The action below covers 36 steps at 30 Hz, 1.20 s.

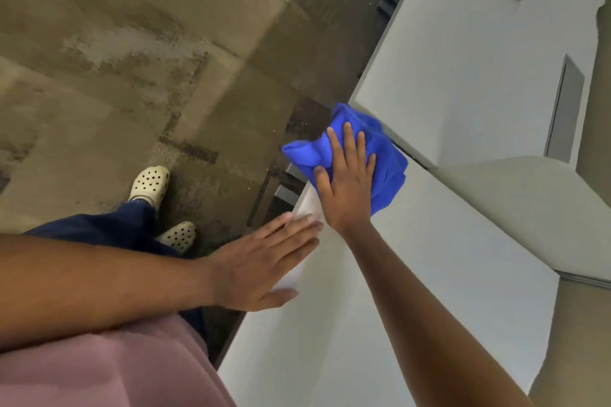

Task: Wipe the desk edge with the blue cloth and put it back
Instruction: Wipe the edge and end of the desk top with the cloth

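Wiping step in hand: blue cloth pressed on the table edge at centre frame; return of the cloth not yet done.

The floor (132,53), filling the upper left, is rough, stained concrete with dark patches. The table (446,241), running from lower centre toward the upper right, is a smooth, matt white slab with a straight square edge; a seam splits it near centre frame. The left hand (261,264), at lower centre, lies open and flat, fingers together, braced on the table edge and holding nothing. The right hand (347,182), at centre, is open with fingers spread, palm pressing down on the blue cloth (386,155), not clenching it. The cloth is soft, bunched and creased, overhanging the edge beside the seam. Judgement: the next move calls for steady downward pressure and a slide along the edge, keeping the loose folds under the palm.
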### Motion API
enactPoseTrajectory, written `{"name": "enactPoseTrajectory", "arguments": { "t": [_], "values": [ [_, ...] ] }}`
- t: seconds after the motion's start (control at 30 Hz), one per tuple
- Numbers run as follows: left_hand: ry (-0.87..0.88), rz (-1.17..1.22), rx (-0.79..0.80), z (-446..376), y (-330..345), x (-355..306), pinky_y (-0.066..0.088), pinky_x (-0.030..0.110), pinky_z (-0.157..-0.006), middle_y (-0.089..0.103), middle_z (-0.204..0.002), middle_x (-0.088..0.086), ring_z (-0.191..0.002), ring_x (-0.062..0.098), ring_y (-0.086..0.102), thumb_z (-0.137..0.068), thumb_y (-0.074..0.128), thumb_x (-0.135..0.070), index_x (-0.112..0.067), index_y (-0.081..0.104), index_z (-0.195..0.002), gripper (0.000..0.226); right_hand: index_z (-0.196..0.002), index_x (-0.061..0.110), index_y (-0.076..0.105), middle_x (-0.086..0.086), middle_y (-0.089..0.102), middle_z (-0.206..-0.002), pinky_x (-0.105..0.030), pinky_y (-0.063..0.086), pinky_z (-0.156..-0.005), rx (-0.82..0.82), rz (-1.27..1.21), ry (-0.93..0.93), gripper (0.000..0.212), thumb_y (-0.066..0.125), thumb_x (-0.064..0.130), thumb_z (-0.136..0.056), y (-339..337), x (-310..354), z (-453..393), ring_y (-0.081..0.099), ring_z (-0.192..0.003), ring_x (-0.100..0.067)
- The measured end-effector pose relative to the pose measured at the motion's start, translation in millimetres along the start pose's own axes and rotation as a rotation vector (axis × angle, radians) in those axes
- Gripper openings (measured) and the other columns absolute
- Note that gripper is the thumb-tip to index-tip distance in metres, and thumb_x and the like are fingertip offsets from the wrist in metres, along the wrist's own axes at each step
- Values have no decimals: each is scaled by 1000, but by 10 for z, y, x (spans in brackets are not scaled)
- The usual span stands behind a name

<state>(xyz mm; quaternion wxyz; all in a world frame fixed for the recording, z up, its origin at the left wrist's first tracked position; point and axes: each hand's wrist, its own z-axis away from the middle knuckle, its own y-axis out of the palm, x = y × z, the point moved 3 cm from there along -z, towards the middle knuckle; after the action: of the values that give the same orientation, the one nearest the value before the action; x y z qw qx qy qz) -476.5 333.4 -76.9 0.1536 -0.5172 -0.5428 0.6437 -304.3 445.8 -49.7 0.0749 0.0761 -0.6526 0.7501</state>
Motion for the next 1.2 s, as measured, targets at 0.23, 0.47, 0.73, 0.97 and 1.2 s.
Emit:
{"name": "enactPoseTrajectory", "arguments": {
  "t": [0.23, 0.47, 0.73, 0.97, 1.2],
  "values": [
    [197, -103, 114, -115, -33, 113, -7, 45, -133, 22, -175, 22, -165, 34, 9, -103, 44, -51, -1, 28, -165, 81, -146, 36, 55, 5, 21, -176, -63, 8, -127, 8, 46, 100, 54, 60, 44, -92, 25, 77, -376, 11, -164, -29],
    [210, -92, 154, -125, -35, 136, -9, 43, -133, 15, -178, 16, -166, 30, 1, -105, 40, -53, -4, 23, -167, 81, -107, 17, 75, -4, 65, -118, -43, 45, -99, 46, 147, -55, 35, 63, 43, -88, -167, -19, -942, 59, -113, -28],
    [209, -137, 212, -151, -89, 115, -13, 42, -131, 7, -179, 14, -166, 28, -6, -107, 32, -55, -8, 16, -169, 80, -100, 23, 69, 2, 67, -88, -39, 54, -81, -17, -5, 60, 15, 62, 34, -92, -230, -10, -1013, 63, -81, -19],
    [245, -178, 239, -98, -67, 120, -9, 45, -133, -3, -179, 12, -165, 25, -12, -111, 22, -51, -8, 6, -169, 74, -104, 9, 72, -6, 72, -119, -52, 14, -132, 94, -8, -230, 41, 39, 33, -94, -47, 149, -230, 45, -149, -28],
    [365, -138, 250, 130, -27, 84, -8, 40, -129, 6, -179, 8, -165, 22, -1, -115, 20, -50, -10, 15, -170, 68, -108, 10, 74, -7, 73, -119, -50, 14, -133, 196, 35, -497, 46, 45, 41, -91, 22, 109, 77, 58, -135, -28]
  ]
}}
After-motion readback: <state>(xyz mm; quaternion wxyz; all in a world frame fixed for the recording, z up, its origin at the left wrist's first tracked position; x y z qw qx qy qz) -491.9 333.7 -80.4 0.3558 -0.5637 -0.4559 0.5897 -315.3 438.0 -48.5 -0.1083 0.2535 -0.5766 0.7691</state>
